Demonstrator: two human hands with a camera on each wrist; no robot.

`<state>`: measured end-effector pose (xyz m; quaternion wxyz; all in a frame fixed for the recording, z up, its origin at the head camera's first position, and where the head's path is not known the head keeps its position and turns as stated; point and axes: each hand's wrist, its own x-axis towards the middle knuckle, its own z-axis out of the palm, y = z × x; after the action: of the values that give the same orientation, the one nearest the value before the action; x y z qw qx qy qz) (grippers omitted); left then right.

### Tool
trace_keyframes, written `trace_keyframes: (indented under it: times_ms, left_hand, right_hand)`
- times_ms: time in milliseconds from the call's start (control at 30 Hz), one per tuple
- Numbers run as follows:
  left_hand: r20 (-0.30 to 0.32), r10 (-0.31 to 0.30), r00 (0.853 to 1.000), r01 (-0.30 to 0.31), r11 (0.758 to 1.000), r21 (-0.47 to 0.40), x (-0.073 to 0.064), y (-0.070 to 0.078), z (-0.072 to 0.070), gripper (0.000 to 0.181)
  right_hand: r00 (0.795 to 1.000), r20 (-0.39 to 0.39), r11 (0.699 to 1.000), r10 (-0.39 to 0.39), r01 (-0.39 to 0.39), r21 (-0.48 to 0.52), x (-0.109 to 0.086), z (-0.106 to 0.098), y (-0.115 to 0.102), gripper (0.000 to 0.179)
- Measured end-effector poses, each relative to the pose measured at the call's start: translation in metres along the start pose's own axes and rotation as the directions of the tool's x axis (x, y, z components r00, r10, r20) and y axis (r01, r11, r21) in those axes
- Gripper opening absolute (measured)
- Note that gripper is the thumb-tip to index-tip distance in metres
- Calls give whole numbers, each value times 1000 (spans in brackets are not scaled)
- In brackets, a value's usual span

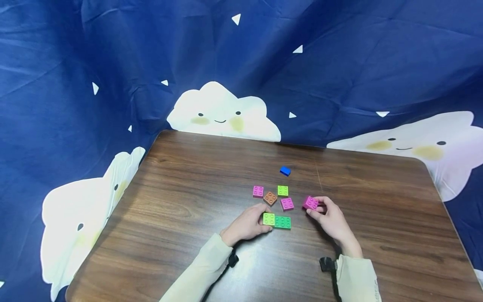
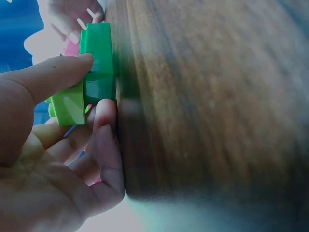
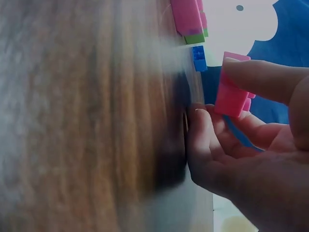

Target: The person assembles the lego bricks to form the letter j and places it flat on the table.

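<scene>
My left hand (image 1: 247,224) grips a lime-green toy brick (image 1: 269,219) stacked on one end of a longer green toy brick (image 1: 284,222). In the left wrist view the thumb lies across the joined pair, with the green brick (image 2: 100,60) close over the tabletop. To the right, my right hand (image 1: 333,220) pinches a pink toy brick (image 1: 311,203) between thumb and fingers. The right wrist view shows this pink brick (image 3: 231,89) lifted off the table, studs facing away from the wood, the lower fingers near the surface.
Between and beyond the hands lie several loose bricks on the wooden table (image 1: 181,218): two pink (image 1: 258,191), one brown (image 1: 270,198), one lime-green (image 1: 283,191) and, farther back, a small blue one (image 1: 285,170). A blue cloud-print cloth (image 1: 211,50) hangs behind the table.
</scene>
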<state>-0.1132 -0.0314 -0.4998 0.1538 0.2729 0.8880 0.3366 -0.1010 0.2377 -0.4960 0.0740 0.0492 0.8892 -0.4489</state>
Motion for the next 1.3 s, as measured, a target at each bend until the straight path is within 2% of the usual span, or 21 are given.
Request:
trace_keyframes:
  times_ms: [400, 500, 767, 933, 1067, 1300]
  left_hand:
    - [7, -11, 1000, 11, 1000, -25, -1, 0, 0, 31]
    - [5, -7, 1000, 7, 1000, -21, -1, 0, 0, 31]
    - [4, -3, 1000, 3, 1000, -13, 0, -1, 0, 31]
    - [5, -5, 1000, 5, 1000, -4, -1, -1, -1, 30]
    - [3, -2, 1000, 2, 1000, -3, 0, 0, -1, 30]
    - [-1, -1, 1000, 1, 1000, -1, 0, -1, 0, 31]
  right_hand:
    - [998, 41, 998, -50, 48, 30, -9, 7, -1, 45]
    - [994, 75, 995, -75, 69, 74, -11, 10, -2, 44]
    - [975, 172, 976, -142, 109, 188, -15, 15, -5, 45]
    - [954, 235, 964, -188, 133, 230, -17, 21, -6, 46]
    - [940, 269, 965, -210, 156, 210, -19, 24, -9, 44]
    - [943, 273, 980, -191, 170, 100, -20, 28, -11, 43]
